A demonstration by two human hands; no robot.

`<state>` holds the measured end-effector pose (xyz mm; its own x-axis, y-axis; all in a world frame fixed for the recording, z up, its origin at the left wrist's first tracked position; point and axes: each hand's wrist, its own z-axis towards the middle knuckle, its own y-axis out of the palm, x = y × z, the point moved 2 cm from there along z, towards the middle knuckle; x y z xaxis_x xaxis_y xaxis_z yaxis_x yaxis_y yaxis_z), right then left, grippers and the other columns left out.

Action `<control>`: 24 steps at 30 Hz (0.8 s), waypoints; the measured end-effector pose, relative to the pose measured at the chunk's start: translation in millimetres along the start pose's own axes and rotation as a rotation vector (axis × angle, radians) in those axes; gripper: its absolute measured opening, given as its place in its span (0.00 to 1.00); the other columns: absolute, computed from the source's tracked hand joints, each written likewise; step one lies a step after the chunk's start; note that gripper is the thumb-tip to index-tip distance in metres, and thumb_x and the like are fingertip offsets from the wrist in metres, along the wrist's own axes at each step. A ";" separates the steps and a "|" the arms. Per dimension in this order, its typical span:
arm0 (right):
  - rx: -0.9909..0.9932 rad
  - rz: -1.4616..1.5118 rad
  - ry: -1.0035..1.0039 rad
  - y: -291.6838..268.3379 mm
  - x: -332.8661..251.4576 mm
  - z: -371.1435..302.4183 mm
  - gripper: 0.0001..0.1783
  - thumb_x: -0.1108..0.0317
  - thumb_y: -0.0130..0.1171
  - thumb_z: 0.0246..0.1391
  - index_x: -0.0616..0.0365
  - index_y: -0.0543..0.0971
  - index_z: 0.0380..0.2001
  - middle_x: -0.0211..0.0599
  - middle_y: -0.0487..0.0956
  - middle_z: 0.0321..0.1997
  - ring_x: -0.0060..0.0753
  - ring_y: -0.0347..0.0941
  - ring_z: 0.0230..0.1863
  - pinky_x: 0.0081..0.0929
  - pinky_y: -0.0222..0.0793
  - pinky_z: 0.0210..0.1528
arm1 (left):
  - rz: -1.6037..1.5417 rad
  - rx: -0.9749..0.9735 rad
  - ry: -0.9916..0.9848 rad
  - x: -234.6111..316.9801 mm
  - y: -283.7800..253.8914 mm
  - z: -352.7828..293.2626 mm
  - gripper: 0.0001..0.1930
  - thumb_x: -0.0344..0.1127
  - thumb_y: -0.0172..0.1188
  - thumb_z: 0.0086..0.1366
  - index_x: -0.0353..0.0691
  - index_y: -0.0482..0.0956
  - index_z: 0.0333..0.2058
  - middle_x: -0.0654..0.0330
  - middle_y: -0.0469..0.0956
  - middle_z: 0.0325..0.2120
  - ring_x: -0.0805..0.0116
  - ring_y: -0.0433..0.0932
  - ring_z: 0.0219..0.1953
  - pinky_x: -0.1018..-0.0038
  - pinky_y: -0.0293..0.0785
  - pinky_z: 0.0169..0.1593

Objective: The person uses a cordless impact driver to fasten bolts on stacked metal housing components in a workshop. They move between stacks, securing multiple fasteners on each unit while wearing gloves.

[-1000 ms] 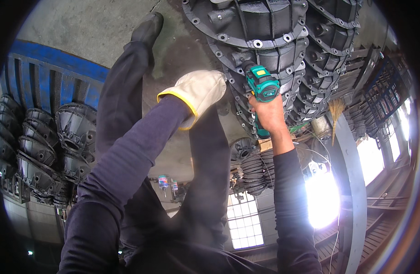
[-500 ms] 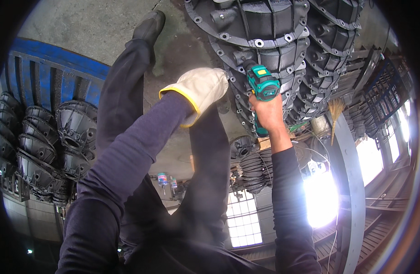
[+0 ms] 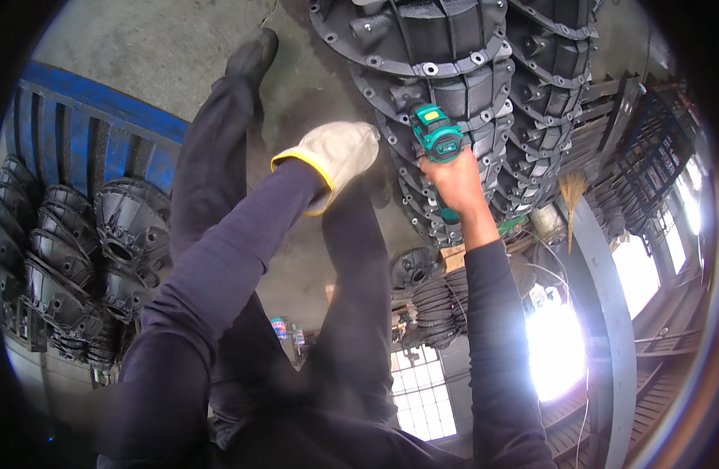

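Note:
My bare right hand is wrapped round the handle of a green and black cordless drill with a yellow patch on top. The drill's front end points away from me, at the stack of dark cast metal housings with bolt-hole flanges; whether its tip touches one I cannot tell. My left hand wears a cream work glove with a yellow cuff edge. It is beside the left rim of the stacked housings, its fingers curled and mostly hidden; whether it grips the flange does not show.
A second stack of housings stands just right of the first. At the left, more housings sit near a blue metal rack. A straw broom leans by a grey post. My legs straddle the concrete floor.
The stacks have shifted slightly left in view. My right hand with the drill and my gloved left hand have also shifted a little left. The drill stays in my right hand.

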<state>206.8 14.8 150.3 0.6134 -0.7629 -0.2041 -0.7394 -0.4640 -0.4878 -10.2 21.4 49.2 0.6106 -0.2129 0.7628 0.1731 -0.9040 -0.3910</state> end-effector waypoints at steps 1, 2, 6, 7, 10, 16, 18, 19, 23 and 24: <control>-0.043 0.068 0.020 -4.6 -1.2 -4.1 0.12 0.68 0.68 0.49 0.64 0.84 0.35 0.45 0.86 0.30 0.45 0.83 0.33 0.42 0.77 0.41 | 0.026 0.004 0.013 -0.5 0.9 1.6 0.09 0.32 0.56 0.67 0.43 0.86 0.36 0.53 0.86 0.34 0.55 0.88 0.40 0.62 0.84 0.47; -0.090 0.134 0.050 -11.2 -1.5 -12.7 0.11 0.68 0.68 0.50 0.64 0.84 0.35 0.43 0.85 0.30 0.41 0.82 0.32 0.40 0.76 0.40 | -0.022 0.008 -0.028 -1.4 2.1 2.4 0.09 0.33 0.55 0.68 0.42 0.86 0.37 0.52 0.86 0.35 0.53 0.87 0.41 0.61 0.84 0.48; -0.027 0.215 0.030 -28.9 -8.1 -74.4 0.16 0.75 0.67 0.53 0.64 0.83 0.46 0.34 0.85 0.36 0.25 0.78 0.30 0.29 0.73 0.35 | -0.172 -0.050 -0.176 -6.4 8.2 -3.2 0.12 0.35 0.53 0.69 0.40 0.86 0.41 0.49 0.87 0.39 0.48 0.87 0.43 0.59 0.83 0.49; -0.009 0.253 0.138 -28.6 -9.6 -82.0 0.21 0.78 0.66 0.53 0.65 0.82 0.53 0.36 0.87 0.43 0.25 0.79 0.31 0.28 0.75 0.35 | -0.212 -0.040 -0.178 -9.0 9.0 -6.8 0.13 0.35 0.53 0.69 0.40 0.86 0.42 0.48 0.87 0.39 0.48 0.87 0.43 0.59 0.83 0.49; 0.022 0.363 0.059 -20.3 -28.0 -76.6 0.22 0.79 0.65 0.54 0.64 0.82 0.54 0.39 0.87 0.48 0.25 0.80 0.32 0.27 0.77 0.37 | -0.025 -0.065 0.019 -19.8 10.2 -10.4 0.14 0.36 0.53 0.69 0.40 0.86 0.44 0.47 0.87 0.39 0.47 0.86 0.45 0.58 0.82 0.52; 0.005 0.414 -0.123 1.8 -79.8 -12.2 0.16 0.78 0.67 0.54 0.65 0.84 0.48 0.34 0.86 0.40 0.24 0.79 0.30 0.26 0.75 0.36 | -0.136 0.080 -0.084 -29.1 12.4 -14.5 0.12 0.35 0.52 0.69 0.42 0.84 0.42 0.49 0.87 0.40 0.47 0.87 0.42 0.56 0.83 0.49; 0.013 0.396 -0.087 6.1 -91.5 1.6 0.15 0.73 0.69 0.54 0.65 0.85 0.45 0.33 0.85 0.34 0.24 0.79 0.29 0.27 0.75 0.36 | -0.141 0.050 -0.089 -29.3 9.3 -14.6 0.12 0.36 0.52 0.70 0.43 0.84 0.43 0.50 0.86 0.39 0.46 0.86 0.42 0.54 0.82 0.49; 0.022 0.447 -0.090 8.5 -96.8 6.2 0.14 0.69 0.70 0.53 0.65 0.86 0.41 0.32 0.85 0.27 0.23 0.79 0.29 0.27 0.74 0.36 | -0.182 0.070 -0.091 -29.9 5.3 -14.8 0.12 0.36 0.53 0.70 0.43 0.84 0.43 0.50 0.86 0.39 0.46 0.86 0.42 0.54 0.82 0.49; -0.001 0.413 -0.046 11.8 -110.9 15.3 0.14 0.72 0.69 0.54 0.66 0.86 0.44 0.34 0.86 0.33 0.24 0.80 0.29 0.27 0.75 0.36 | -0.335 0.062 -0.136 -30.7 -11.8 -17.3 0.12 0.37 0.55 0.70 0.42 0.84 0.46 0.50 0.86 0.41 0.47 0.85 0.44 0.55 0.81 0.50; -0.004 0.393 -0.028 12.0 -112.9 16.7 0.14 0.74 0.68 0.54 0.65 0.85 0.45 0.35 0.86 0.37 0.24 0.80 0.29 0.27 0.76 0.36 | -0.345 0.064 -0.133 -30.5 -15.9 -17.1 0.13 0.37 0.55 0.70 0.42 0.84 0.47 0.50 0.86 0.41 0.47 0.85 0.45 0.56 0.81 0.50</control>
<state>133.3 102.8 153.3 0.2904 -0.8701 -0.3982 -0.9207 -0.1407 -0.3641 -44.8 35.9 41.0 0.6021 0.1537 0.7835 0.4315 -0.8883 -0.1573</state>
